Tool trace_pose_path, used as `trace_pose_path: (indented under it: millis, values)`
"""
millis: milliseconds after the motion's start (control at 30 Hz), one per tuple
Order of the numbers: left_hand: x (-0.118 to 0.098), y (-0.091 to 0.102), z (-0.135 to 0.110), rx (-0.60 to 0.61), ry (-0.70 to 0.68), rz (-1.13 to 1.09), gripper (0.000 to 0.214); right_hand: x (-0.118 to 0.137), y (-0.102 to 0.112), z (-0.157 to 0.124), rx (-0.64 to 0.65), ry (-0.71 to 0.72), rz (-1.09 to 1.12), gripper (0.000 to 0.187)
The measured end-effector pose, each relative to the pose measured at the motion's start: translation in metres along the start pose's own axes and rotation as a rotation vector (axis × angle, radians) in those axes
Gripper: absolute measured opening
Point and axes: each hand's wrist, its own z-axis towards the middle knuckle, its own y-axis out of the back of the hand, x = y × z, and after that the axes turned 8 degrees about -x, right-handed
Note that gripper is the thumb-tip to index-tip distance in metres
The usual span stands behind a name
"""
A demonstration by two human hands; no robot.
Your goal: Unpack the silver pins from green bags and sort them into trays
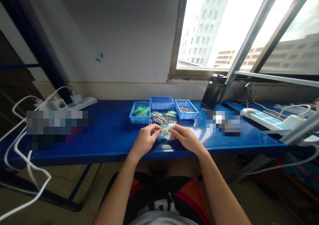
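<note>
Between my two hands is a small clear, greenish plastic bag (165,131) with a few small metal pieces in it, held above the table near its front edge. My left hand (147,137) pinches the bag's left upper corner between thumb and fingers. Its right upper corner is pinched by my right hand (183,137). Just beyond the bag lies a loose pile of metal screw-like pieces (162,118). A green-tinted bag (171,113) rests at the pile's right rear.
Three blue bins stand behind the pile: the left bin (140,120) holds green bags, the middle bin (161,99) is behind, the right bin (186,115) holds metal pieces. A black bottle (211,93) and power strips (265,119) with white cables flank the blue table (107,132).
</note>
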Motion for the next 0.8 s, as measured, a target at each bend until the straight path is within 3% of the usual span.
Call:
trace_pose_path:
  millis: [133,267,400,467,533,600,733,800]
  values:
    - [-0.001,-0.001,-0.002,0.029,0.021,-0.029,0.022,0.0,0.0,0.0,0.002,-0.006,-0.007,0.028]
    - [-0.001,-0.002,-0.001,-0.049,0.036,-0.045,0.022,-0.001,0.0,0.0,-0.051,-0.036,-0.007,0.021]
    - [-0.008,0.014,0.018,-0.301,-0.065,0.096,0.02,0.0,0.001,-0.001,-0.064,-0.051,-0.025,0.026]
    - [-0.011,0.027,0.038,-0.468,-0.169,0.321,0.019,0.0,0.001,-0.001,-0.053,-0.051,-0.029,0.027]
    - [-0.012,0.04,0.059,-0.558,-0.217,0.558,0.018,0.001,0.002,-0.001,-0.048,-0.05,-0.036,0.026]
    - [-0.01,0.046,0.076,-0.51,-0.172,0.77,0.019,0.003,0.003,-0.001,-0.046,-0.051,-0.043,0.026]
    - [0.002,0.04,0.088,-0.152,0.012,0.961,0.021,0.005,0.003,-0.002,-0.046,-0.054,-0.046,0.026]
    - [0.007,0.036,0.087,-0.12,0.024,0.987,0.023,0.005,0.002,-0.002,-0.053,-0.051,-0.056,0.026]
